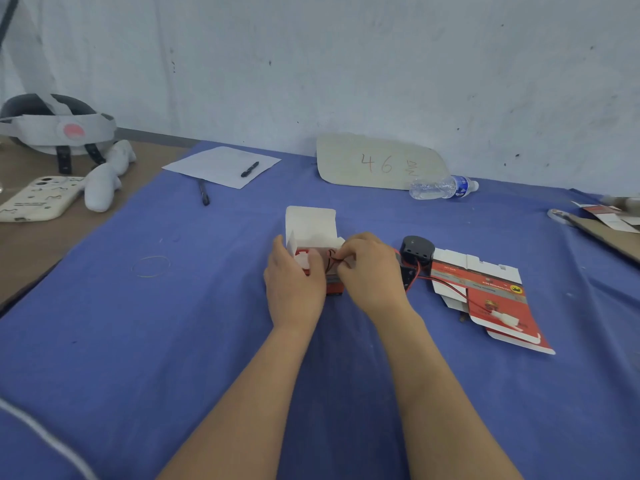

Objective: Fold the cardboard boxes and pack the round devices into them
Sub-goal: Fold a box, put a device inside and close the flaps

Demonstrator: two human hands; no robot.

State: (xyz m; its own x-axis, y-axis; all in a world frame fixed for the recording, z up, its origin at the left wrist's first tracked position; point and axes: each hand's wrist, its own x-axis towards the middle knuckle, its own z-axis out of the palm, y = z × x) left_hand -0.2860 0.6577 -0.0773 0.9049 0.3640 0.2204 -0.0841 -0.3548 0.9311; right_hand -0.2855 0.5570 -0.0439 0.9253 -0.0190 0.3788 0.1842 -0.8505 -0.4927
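Observation:
A small red and white cardboard box (311, 226) stands open on the blue cloth, its white lid flap raised at the back. My left hand (293, 282) grips the box's left side, thumb at its opening. My right hand (367, 271) pinches thin red and black wires (331, 258) over the box's opening. Whatever sits inside the box is hidden by my hands. To the right, a black round device (417, 250) rests on the edge of a flat unfolded red box (491, 296), its red and black wire ending in a white connector (508, 320).
Paper with a pen (250, 169) and a second pen (203, 191) lie far left of centre. A cardboard sign marked 46 (377, 162) and a plastic bottle (443, 187) lie at the back. Phone, headgear and white figures lie far left; a rubber band (151, 266) lies left; cardboard scraps (606, 223) lie right.

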